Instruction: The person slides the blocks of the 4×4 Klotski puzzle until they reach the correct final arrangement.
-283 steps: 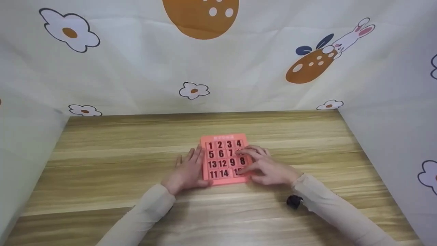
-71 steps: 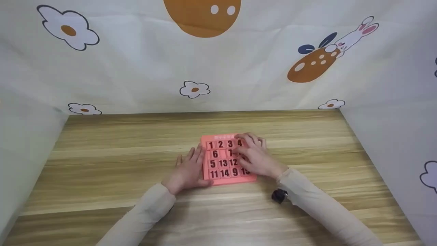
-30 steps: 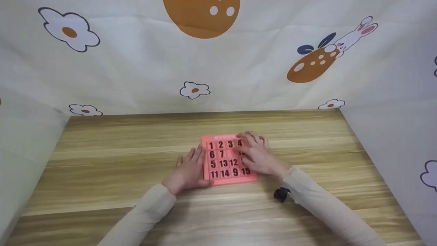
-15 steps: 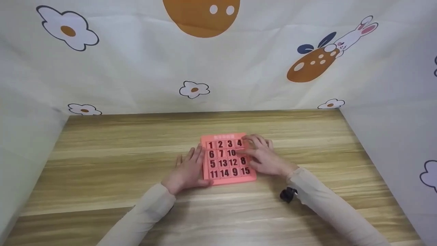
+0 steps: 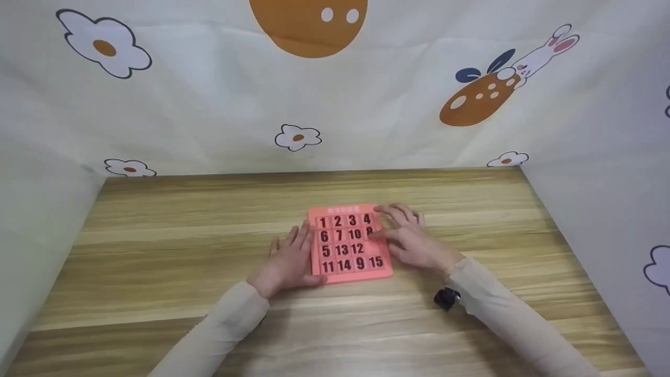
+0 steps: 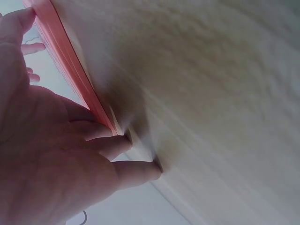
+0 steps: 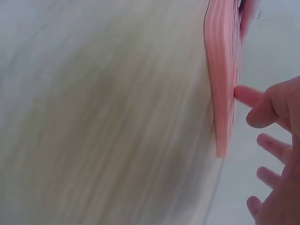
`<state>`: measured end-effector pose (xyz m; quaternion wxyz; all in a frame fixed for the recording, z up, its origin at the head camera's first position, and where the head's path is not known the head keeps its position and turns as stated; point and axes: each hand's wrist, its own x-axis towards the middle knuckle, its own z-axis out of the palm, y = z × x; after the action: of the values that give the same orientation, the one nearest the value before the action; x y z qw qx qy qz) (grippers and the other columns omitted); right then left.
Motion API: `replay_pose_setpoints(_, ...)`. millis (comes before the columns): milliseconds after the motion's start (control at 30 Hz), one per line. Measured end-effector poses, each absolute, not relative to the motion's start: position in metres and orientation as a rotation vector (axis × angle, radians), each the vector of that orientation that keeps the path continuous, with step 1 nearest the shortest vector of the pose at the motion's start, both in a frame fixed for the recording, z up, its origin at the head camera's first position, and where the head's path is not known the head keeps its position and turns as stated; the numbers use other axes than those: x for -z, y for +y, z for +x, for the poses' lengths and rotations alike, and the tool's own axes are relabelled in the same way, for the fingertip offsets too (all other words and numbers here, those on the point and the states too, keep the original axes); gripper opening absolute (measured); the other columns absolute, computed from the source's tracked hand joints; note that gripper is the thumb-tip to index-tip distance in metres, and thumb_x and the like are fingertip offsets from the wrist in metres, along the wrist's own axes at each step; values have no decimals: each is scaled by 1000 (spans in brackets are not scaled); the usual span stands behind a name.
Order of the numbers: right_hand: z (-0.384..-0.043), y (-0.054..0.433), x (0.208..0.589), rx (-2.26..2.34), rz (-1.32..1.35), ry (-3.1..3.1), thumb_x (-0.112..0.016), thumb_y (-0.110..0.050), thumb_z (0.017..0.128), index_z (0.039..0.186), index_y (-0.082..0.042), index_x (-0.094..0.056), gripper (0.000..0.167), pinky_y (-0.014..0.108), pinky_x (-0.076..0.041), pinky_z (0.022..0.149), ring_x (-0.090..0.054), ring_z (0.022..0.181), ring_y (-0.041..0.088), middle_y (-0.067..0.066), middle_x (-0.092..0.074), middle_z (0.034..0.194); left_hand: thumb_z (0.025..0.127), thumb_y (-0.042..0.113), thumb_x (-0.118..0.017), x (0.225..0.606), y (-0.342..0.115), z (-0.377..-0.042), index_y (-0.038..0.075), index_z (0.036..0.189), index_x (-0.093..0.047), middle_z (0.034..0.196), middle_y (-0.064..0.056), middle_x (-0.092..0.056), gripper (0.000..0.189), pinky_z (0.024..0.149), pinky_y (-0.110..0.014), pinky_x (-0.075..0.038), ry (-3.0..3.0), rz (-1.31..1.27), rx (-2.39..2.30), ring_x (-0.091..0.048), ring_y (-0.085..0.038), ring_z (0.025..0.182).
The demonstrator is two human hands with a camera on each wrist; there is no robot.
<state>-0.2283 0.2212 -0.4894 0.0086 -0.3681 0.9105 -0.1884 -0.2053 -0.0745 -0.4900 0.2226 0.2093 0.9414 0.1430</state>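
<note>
A pink sliding number puzzle [image 5: 349, 280] lies flat on the table, its black-numbered tiles in four rows. The second row reads 6, 7, 10, 8; a bare slot [image 5: 372, 247] sits below the 8, at the right end of the third row. My left hand [image 5: 282, 264] rests along the puzzle's left side, fingers extended and thumb at the lower left corner. In the left wrist view, fingertips touch the table beside the pink edge [image 6: 75, 70]. My right hand [image 5: 411, 241] reaches in from the right, index finger on the 8 tile [image 5: 369, 231], partly covering it. Its other fingers are loosely bent.
The wood-grain table [image 5: 199, 220] extends around the puzzle on all sides. A pale fabric backdrop [image 5: 220, 104] with printed flowers and a rabbit rises behind the table, with pale walls left and right. A small black device [image 5: 446, 298] hangs at the right wrist.
Several tiles have been slid about. Most recently the 7 and the 10 went left, then the 8 went up, leaving the slot below it. My right hand shifted slightly right; the left stayed put.
</note>
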Motion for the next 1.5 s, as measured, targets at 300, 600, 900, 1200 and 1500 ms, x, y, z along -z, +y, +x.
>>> replay_pose_setpoints(300,-226,216,491,497,-1299,2772,-62,-8,85,119,-21,-70,37,68,-16,105,-22,137,42,11,-33,152,81,62,-65,490,-75,-205,0,154,-6,159,-16,3,112,110,-63,-8,2610,580,-380,-3,-38,144)
replay_pose_setpoints(600,-229,209,490,569,-1209,2843,-61,-4,84,124,-14,-67,42,65,-16,107,-23,136,43,18,-32,151,81,60,-66,490,-74,-206,-1,154,-7,160,-17,2,112,110,-64,-8,2606,579,-393,-3,-37,144)
replay_pose_setpoints(900,-230,205,493,646,-1232,2742,-60,0,79,113,-15,-72,40,59,-11,111,-21,138,37,12,-39,146,81,60,-67,490,-73,-205,-1,154,-7,160,-17,2,112,110,-64,-8,2612,581,-396,-4,-38,144)
replay_pose_setpoints(1200,-231,184,494,548,-1192,2771,-57,-15,89,138,-20,-55,50,60,-14,108,-15,140,37,16,-23,155,81,61,-65,491,-75,-205,-1,153,-8,159,-17,3,112,109,-65,-10,2617,590,-375,-5,-40,144)
replay_pose_setpoints(1500,-232,183,492,500,-1121,2845,-57,-20,89,120,-17,-68,33,64,-15,106,-19,139,38,15,-31,151,82,61,-64,489,-75,-204,-1,153,-7,159,-17,3,110,110,-64,-8,2609,595,-368,-4,-39,144)
